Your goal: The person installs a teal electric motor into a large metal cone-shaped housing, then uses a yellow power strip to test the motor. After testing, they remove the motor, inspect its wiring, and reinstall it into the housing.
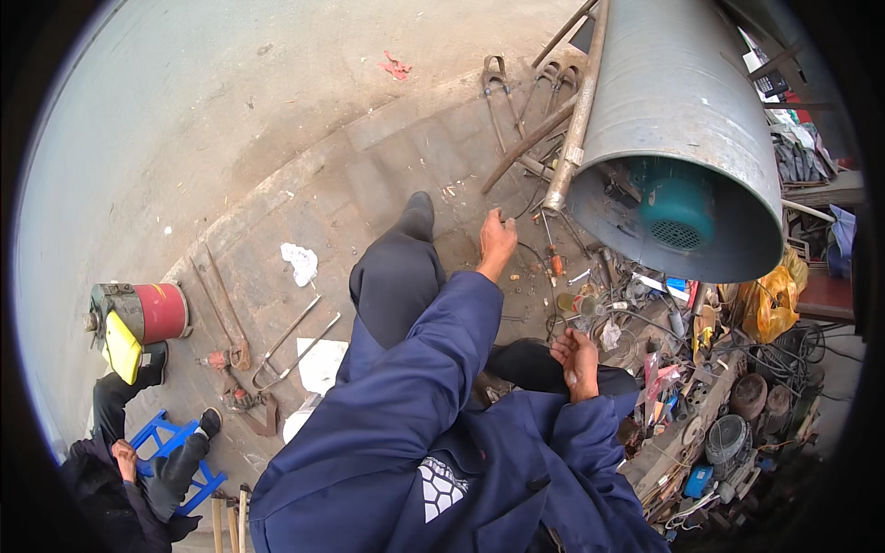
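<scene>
My left hand (498, 241) reaches forward over the paving with its fingers curled in. A thin dark cable (529, 205) passes close by its fingertips; whether the fingers grip it is hard to see. Lower and to the right, my right hand (576, 364) is turned palm up, its fingers loosely bent and apart, holding nothing. Between the hands and a large grey metal cylinder (682, 83) lies a screwdriver (555, 262) with an orange handle. Inside the cylinder's mouth sits a green motor (678, 207). A glass jar (572, 303) stands just beyond my right hand.
Metal poles (576, 111) lean against the cylinder. Tools, cables and motor parts (728, 438) pile up at the right, near an orange plastic bag (772, 300). Long-handled tongs (221, 309) lie at left. Another person (120, 488) sits by a blue stool (166, 442) and a red drum (164, 311).
</scene>
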### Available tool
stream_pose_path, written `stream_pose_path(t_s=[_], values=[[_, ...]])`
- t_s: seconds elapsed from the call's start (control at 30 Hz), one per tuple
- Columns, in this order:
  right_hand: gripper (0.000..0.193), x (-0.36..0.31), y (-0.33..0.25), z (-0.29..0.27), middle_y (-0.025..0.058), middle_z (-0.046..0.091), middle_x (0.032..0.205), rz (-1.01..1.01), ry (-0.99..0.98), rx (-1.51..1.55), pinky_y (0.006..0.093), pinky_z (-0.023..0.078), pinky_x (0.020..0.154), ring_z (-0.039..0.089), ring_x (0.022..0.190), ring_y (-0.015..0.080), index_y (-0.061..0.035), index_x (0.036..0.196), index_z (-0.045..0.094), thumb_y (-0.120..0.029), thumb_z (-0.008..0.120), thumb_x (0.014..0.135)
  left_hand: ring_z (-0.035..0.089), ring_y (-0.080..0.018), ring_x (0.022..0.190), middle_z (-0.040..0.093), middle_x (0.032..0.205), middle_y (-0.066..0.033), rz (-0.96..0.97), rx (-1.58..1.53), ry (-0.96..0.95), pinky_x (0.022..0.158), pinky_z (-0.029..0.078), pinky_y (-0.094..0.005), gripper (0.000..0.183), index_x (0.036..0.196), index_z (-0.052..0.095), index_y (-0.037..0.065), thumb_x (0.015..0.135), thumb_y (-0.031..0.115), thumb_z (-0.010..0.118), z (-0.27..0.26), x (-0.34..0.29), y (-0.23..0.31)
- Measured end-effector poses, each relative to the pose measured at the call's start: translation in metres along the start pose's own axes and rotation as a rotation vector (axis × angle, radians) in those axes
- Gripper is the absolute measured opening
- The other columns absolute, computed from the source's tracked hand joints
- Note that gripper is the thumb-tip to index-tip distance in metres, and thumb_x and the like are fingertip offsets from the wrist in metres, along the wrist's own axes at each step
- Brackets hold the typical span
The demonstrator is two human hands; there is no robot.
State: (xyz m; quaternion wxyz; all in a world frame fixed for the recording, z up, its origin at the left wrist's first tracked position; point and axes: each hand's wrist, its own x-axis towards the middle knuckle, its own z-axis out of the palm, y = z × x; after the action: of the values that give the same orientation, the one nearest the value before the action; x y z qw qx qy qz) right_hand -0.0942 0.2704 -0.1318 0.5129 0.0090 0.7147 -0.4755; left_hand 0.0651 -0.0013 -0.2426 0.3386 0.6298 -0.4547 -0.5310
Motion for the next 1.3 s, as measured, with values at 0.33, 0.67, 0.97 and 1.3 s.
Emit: stream_pose_path(t_s=[0.33,0.67,0.97,1.3], values=[[0.024,-0.057,-0.077,-0.036,0.0038,0.070,0.086,-0.284,0.186,0.153,0.0341,0.058,0.072,0.069,0.077,0.0185,-0.0079,0.106,0.067,-0.031,0.060,0.107,0.075,-0.0286,0.096,0.079,0.103,-0.0174,0.100,-0.267,0.016,0.088,0.057,-0.0381,0.033,0.123,0.072,0.001,0.098,0.020,0.065,0.010,0.018,0.040],[0.023,-0.098,-0.046,-0.177,0.0049,0.069,0.081,-0.340,0.561,0.015,0.0284,0.054,0.060,0.066,0.065,0.0152,-0.0047,0.106,0.068,-0.027,0.061,0.106,0.071,-0.0398,0.102,0.075,0.108,-0.0175,0.192,0.342,-0.132,0.093,0.053,-0.0488,0.045,0.137,0.058,0.004,0.095,0.020,0.065,0.038,-0.037,-0.065],[0.035,0.045,0.191,-0.224,0.0275,0.075,0.095,0.089,0.608,-0.522,0.0487,0.058,0.081,0.074,0.087,0.0411,0.0008,0.099,0.076,-0.032,0.067,0.092,0.071,-0.0355,0.103,0.072,0.111,-0.0208,0.214,0.511,-0.169,0.093,0.053,-0.0445,0.063,0.146,0.043,-0.010,0.095,0.019,0.066,0.007,-0.017,-0.085],[0.030,0.209,0.207,-0.163,0.0327,0.066,0.104,-0.372,0.402,-0.856,0.0590,0.054,0.086,0.065,0.100,0.0528,0.0016,0.109,0.062,-0.015,0.072,0.085,0.075,-0.0320,0.101,0.076,0.112,-0.0190,0.250,0.793,-0.666,0.090,0.058,-0.0393,0.050,0.141,0.055,-0.001,0.099,0.023,0.067,-0.068,-0.109,-0.077]])
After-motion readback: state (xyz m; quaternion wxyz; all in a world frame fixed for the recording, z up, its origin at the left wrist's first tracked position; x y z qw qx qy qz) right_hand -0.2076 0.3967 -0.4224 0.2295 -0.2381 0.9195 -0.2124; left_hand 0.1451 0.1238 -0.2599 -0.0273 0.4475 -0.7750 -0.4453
